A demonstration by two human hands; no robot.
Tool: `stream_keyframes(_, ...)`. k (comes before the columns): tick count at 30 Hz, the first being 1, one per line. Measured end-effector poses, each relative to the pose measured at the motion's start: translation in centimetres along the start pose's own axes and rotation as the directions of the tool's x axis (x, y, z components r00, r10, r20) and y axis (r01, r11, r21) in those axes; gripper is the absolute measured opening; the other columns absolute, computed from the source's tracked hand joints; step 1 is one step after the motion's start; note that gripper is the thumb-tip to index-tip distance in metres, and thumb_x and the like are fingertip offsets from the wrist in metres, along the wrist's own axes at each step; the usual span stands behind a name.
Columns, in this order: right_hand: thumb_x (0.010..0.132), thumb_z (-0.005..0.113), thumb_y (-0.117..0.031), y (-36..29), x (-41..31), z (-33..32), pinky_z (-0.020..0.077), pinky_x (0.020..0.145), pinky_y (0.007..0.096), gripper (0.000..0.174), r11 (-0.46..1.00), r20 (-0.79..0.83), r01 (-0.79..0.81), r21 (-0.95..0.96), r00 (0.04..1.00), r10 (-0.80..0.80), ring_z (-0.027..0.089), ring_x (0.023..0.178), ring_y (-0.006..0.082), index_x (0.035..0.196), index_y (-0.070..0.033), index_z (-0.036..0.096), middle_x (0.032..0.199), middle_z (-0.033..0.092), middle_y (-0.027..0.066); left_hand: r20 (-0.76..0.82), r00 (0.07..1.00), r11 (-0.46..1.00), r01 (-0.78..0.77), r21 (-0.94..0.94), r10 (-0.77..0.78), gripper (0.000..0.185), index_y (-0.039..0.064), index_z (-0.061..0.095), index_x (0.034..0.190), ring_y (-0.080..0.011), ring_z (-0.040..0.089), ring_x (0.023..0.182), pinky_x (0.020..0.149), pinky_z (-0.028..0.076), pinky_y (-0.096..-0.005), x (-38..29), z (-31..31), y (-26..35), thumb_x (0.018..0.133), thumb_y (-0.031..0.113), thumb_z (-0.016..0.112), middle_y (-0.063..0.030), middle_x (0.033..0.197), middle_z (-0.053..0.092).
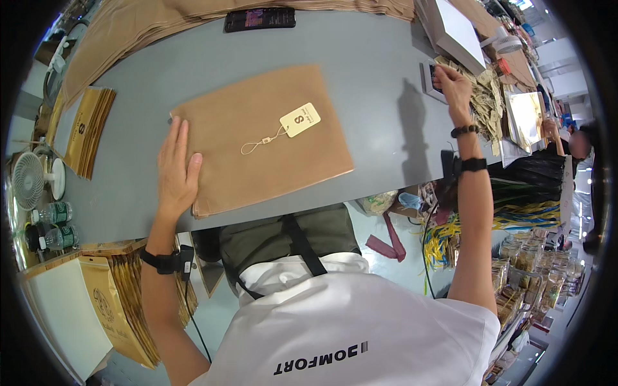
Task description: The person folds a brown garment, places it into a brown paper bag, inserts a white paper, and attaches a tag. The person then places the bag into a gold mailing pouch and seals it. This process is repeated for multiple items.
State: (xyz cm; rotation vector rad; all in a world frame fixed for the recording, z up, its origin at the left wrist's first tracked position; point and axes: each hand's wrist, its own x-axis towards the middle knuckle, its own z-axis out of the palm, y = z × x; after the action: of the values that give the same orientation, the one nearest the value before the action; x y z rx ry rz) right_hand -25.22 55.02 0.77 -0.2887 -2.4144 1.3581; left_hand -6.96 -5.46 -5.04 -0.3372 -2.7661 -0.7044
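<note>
A folded piece of brown cloth (241, 178) lies in front of me on the grey table. On top of it rests a cream hang tag (300, 120), its thin string loop (256, 144) stretched out to the left. My left hand (176, 166) is flat along the cloth's left edge, thumb on the cloth and slightly apart from the fingers. At the right, my right hand (454, 89) is over a small shallow tray (428, 79) with something dark inside. Its thumb and fingertips are bent together; whether they pinch anything is too small to tell.
Brown cloth (145, 29) is layered along the far edge, near a phone (259, 19). Golden packaging bags (91, 135) and a fan (31, 178) are at left. A pile of tags (485, 96) and a white box (454, 34) sit at right. A person's hand (549, 128) shows beyond.
</note>
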Motion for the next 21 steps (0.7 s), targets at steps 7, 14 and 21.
stream_keyframes(7, 0.099, 0.071, -0.008, -11.4, -15.0, 7.9, 0.0595, 0.073, 0.0278, 0.023, 0.84, 0.517, -0.187, 0.509, 0.847, -0.125, 0.071, 0.082, 0.0137, 0.118, 0.005, 0.074, 0.095, 0.076, 0.0084, -0.275, 0.944, 0.934, 0.079, -0.348, -0.183, 0.027, 0.002, 0.073, 0.123, -0.0218, 0.067, 0.112, 0.094, 0.052, -0.0327, -0.5, -3.0, 5.7, 0.097, 0.009, 0.07, -0.0118, 0.126, 0.071)
stream_keyframes(14, 0.101, 0.071, -0.007, -17.2, -24.0, 14.1, 0.0601, 0.075, 0.0244, 0.019, 0.739, 0.778, -0.446, 0.504, 0.607, -0.164, 0.07, 0.083, 0.0091, 0.117, 0.002, 0.072, 0.097, 0.074, 0.005, 0.211, 0.933, 0.446, 0.327, -0.833, -0.29, 0.015, 0.0, 0.077, 0.108, -0.0052, 0.064, 0.082, 0.074, 0.052, -0.0217, 0.1, -1.6, 13.1, 0.098, 0.011, 0.074, -0.0005, 0.092, 0.074)
stream_keyframes(21, 0.098, 0.073, -0.006, -17.1, -27.2, 16.4, 0.0592, 0.066, 0.0259, 0.013, 0.842, 0.687, -0.187, 0.505, 0.678, -0.262, 0.071, 0.076, 0.0103, 0.11, 0.0, 0.071, 0.092, 0.075, 0.0052, 0.253, 0.906, 0.438, 0.39, -0.81, -0.338, 0.011, -0.001, 0.077, 0.102, -0.0028, 0.061, 0.073, 0.064, 0.05, -0.021, -0.7, -1.8, 12.4, 0.097, 0.008, 0.073, 0.0007, 0.084, 0.073)
